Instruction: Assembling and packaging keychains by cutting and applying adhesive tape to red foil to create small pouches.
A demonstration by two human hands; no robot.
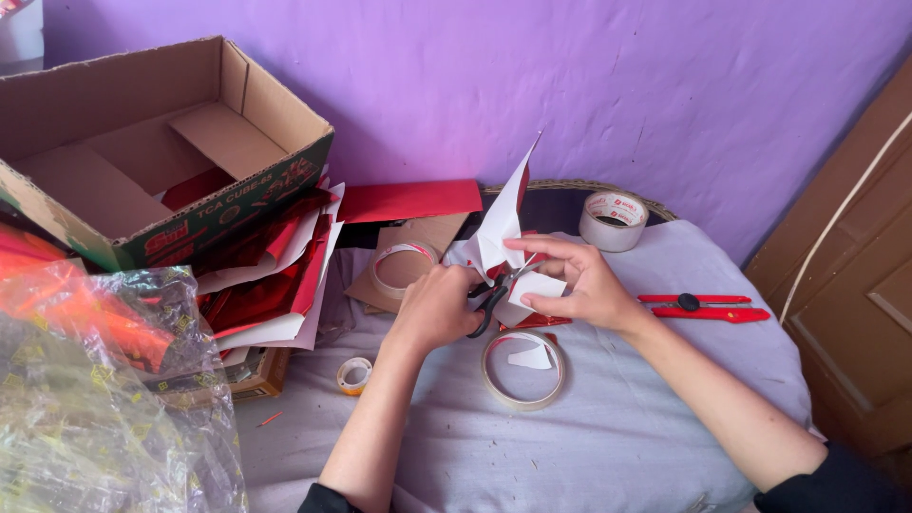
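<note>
A: Scissors (491, 302), black handles, in the left hand (437, 309), fingers curled through the loops. Blades mostly hidden by the paper.

B: Where exactly?

A: Mid-table, just over the grey cloth (608, 437), right at the white-and-red paper piece (503, 233). Blades meet the paper at its lower edge.

B: Right hand?

A: Right hand (584, 280) holds the paper, thumb under, fingers spread narrow along the top and pinching a white flap. Paper points up in a sharp tip.

B: Below the hands?

A: Large tape ring (522, 370) lying flat, small white scrap (530, 358) inside it. Near the hands, not touching.

B: Other tape?

A: Wide white roll (613, 220) at the far edge near the purple wall (617, 85). Another ring (404, 269) on a cardboard piece (427, 237) just left of the left hand. Small yellowish roll (354, 374) near the left forearm.

B: Right side?

A: Red utility knife (705, 307) flat on the cloth, well apart from the right hand.

B: Left side?

A: Open cardboard box (161, 142) atop a stack of red and white sheets (275, 275). Crinkled clear plastic wrap (104, 399) in the near-left corner, orange showing through. Wooden door (855, 285) far right.
</note>
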